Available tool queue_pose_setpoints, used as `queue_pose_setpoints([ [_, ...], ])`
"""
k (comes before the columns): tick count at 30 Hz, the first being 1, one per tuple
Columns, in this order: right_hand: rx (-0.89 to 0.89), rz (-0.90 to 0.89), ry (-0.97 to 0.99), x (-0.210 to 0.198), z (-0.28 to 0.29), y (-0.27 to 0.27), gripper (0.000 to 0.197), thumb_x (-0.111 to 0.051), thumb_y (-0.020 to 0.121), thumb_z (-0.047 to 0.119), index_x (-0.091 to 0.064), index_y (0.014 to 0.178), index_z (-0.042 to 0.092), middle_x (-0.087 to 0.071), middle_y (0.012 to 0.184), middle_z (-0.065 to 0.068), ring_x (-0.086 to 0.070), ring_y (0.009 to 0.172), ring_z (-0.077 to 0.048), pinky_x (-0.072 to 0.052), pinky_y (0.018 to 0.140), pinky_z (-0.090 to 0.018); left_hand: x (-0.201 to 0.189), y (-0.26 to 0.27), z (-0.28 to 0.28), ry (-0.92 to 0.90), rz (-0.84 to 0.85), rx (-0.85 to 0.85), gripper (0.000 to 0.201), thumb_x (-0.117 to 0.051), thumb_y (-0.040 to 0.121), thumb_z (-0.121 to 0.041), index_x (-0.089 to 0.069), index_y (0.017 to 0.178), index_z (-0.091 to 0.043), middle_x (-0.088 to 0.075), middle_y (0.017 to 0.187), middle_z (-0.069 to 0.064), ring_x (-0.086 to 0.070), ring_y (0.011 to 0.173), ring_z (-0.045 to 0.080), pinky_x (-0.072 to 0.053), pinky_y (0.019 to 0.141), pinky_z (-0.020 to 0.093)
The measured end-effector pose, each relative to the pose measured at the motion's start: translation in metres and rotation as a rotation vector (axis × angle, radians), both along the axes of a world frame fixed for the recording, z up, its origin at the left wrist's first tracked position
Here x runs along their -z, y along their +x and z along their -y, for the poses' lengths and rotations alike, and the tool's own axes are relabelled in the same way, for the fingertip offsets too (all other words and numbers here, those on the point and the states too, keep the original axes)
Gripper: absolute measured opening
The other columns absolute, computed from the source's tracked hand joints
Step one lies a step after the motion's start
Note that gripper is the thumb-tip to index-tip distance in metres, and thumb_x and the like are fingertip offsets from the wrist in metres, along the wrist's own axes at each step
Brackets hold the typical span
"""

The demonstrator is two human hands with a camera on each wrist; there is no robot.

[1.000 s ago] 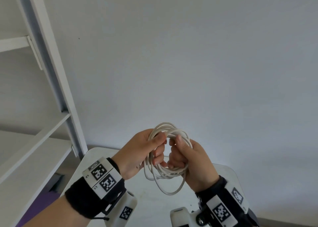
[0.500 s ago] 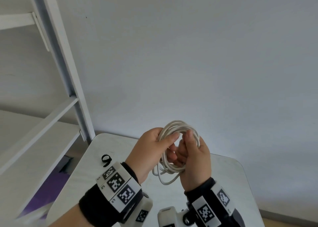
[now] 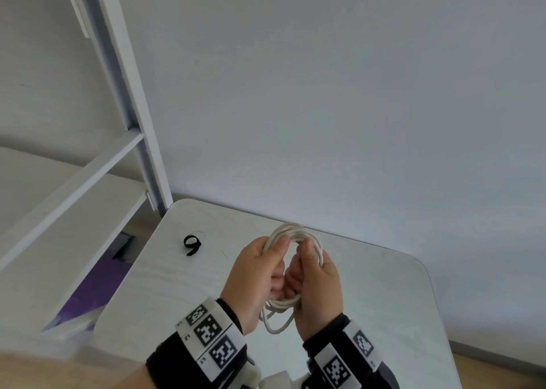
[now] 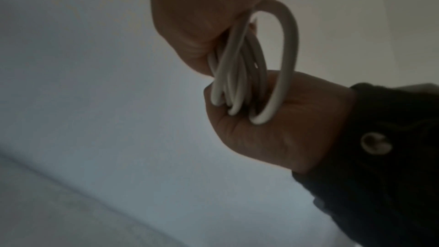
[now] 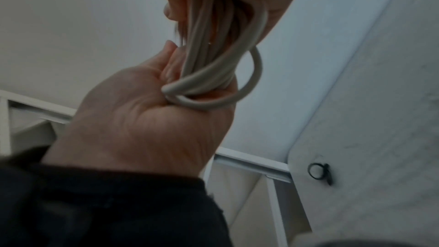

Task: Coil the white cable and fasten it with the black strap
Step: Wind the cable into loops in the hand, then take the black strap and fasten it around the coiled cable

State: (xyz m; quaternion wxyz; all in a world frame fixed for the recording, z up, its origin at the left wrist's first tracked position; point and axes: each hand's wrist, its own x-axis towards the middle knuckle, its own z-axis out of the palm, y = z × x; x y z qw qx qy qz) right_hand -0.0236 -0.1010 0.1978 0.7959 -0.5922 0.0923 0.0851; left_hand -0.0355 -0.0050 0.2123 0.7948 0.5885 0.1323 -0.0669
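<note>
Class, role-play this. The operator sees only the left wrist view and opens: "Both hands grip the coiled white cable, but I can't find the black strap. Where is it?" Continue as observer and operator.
Observer: The black strap lies untouched on the white table, to the left of the left hand that holds the white cable.
Operator: Is it flat or looped?
Observer: Looped: a small ring with a short tail.
Operator: Anything near it?
Observer: A white shelf frame stands just past the table's far left corner.
</note>
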Motion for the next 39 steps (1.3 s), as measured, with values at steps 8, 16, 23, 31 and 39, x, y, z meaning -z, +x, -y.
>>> queue_pose_setpoints([
  [8, -0.333, -0.189, -0.119, 0.048, -0.024, 0.001, 0.024, -0.05, 0.091, 0.031, -0.059, 0.078, 0.012, -0.049, 0.062, -0.001, -0.045, 0.058, -0.015, -0.043, 0.059, -0.028, 0.052, -0.009, -0.036, 0.043, -0.204, -0.13, 0.036, -0.049, 0.094, -0.028, -0.036, 0.064, -0.015, -0.029, 0.044, -0.009, -0.022, 0.036, 0.007, -0.021, 0.036, 0.019],
  [16, -0.51, -0.257, -0.331, 0.084, -0.032, 0.021, 0.061, -0.043, 0.078, 0.062, -0.044, 0.129, 0.029, -0.054, 0.129, 0.007, -0.048, 0.12, -0.012, -0.033, 0.102, -0.035, 0.088, -0.012, -0.077, 0.093, -0.303, -0.158, 0.033, -0.051, 0.094, -0.027, -0.038, 0.066, -0.015, -0.03, 0.048, -0.008, -0.023, 0.038, 0.007, -0.022, 0.035, 0.02],
  [23, -0.38, -0.2, -0.375, 0.102, -0.036, 0.043, 0.06, -0.021, 0.085, 0.058, -0.049, 0.128, 0.027, -0.056, 0.128, 0.004, -0.044, 0.123, -0.015, -0.026, 0.103, -0.035, 0.098, -0.01, -0.098, 0.121, -0.317, -0.159, 0.034, -0.052, 0.093, -0.024, -0.037, 0.065, -0.015, -0.03, 0.049, -0.007, -0.022, 0.04, 0.009, -0.022, 0.037, 0.021],
  [31, -0.526, -0.131, -0.617, 0.126, -0.061, 0.117, 0.036, -0.031, 0.098, 0.032, -0.05, 0.126, 0.02, -0.057, 0.123, -0.001, -0.05, 0.118, -0.021, -0.036, 0.104, -0.037, 0.106, -0.015, -0.125, 0.157, -0.34, -0.182, 0.031, -0.053, 0.092, -0.022, -0.04, 0.066, -0.014, -0.031, 0.049, -0.006, -0.024, 0.041, 0.008, -0.022, 0.038, 0.021],
  [39, -1.064, 0.317, -1.199, 0.176, -0.138, 0.153, 0.025, -0.045, 0.092, 0.035, -0.063, 0.11, 0.035, -0.041, 0.139, 0.004, -0.033, 0.128, -0.022, -0.027, 0.107, -0.041, 0.118, -0.028, -0.146, 0.121, -0.423, -0.299, 0.03, -0.052, 0.092, -0.022, -0.037, 0.068, -0.012, -0.028, 0.049, -0.005, -0.02, 0.041, 0.01, -0.02, 0.036, 0.021],
])
